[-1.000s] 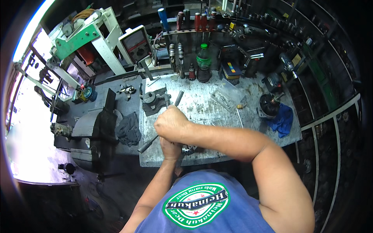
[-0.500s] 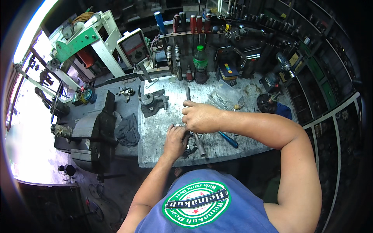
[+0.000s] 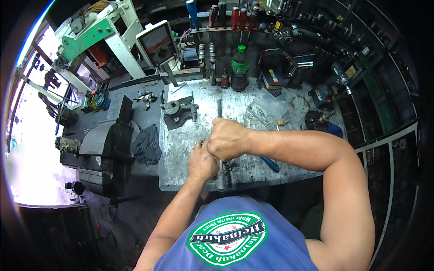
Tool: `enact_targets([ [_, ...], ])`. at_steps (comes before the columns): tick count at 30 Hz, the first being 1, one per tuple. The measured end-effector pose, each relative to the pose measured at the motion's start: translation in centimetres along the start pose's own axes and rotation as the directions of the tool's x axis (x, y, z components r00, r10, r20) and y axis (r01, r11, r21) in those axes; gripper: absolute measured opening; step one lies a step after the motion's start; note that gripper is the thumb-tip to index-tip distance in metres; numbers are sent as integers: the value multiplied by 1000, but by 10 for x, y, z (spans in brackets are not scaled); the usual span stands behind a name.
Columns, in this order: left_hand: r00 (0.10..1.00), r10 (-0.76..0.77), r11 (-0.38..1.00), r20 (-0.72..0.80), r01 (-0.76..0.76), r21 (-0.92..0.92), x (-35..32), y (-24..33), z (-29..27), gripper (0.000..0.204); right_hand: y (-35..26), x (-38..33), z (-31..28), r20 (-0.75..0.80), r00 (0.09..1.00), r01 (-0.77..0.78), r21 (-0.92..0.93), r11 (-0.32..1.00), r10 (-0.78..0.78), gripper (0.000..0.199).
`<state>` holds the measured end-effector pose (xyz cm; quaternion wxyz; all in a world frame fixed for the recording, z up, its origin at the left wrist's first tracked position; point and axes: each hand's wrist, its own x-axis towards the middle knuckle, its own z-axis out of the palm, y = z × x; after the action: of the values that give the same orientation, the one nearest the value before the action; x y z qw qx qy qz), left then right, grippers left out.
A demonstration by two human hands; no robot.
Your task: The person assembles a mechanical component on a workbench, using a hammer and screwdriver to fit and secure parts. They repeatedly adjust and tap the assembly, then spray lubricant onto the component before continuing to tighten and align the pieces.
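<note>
Low over the bench's front part, my two hands are pressed together. My right hand (image 3: 228, 139) is closed in a fist, and what it grips is hidden inside it. A thin dark metal bar (image 3: 219, 108) shows just beyond that fist; whether it meets the hand I cannot tell. My left hand (image 3: 202, 161) is curled against a metal part, its fingers partly covered by the right. Below the hands the tube-shaped end (image 3: 221, 179) of this part sticks out toward me, blurred. A blue-handled tool (image 3: 270, 164) lies under my right forearm.
A round metal housing (image 3: 173, 108) rests on a dark cloth on the bench (image 3: 176, 176). Beyond are a clear plastic box (image 3: 266, 110), a green-capped bottle (image 3: 240, 67) and a screwdriver rack (image 3: 226, 29). A large vise (image 3: 101, 149) and a dark rag (image 3: 146, 143) are left.
The tube-shaped end has swung left beneath my hands. My right fist has moved slightly left and closer over the left hand. The whole view has shifted a little.
</note>
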<state>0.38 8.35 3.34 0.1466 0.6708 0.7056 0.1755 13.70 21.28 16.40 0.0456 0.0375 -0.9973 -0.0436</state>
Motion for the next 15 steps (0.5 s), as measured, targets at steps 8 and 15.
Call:
enact_targets([
  [8, 1000, 23, 995, -14, -24, -94, 0, 5, -12, 47, -13, -7, -19, 122, 976, -178, -37, 983, 181, 8],
  [15, 955, 284, 944, -92, -295, -147, -41, -4, -18, 49, -22, -43, -39, 15, 992, 124, -7, 992, -124, 12],
])
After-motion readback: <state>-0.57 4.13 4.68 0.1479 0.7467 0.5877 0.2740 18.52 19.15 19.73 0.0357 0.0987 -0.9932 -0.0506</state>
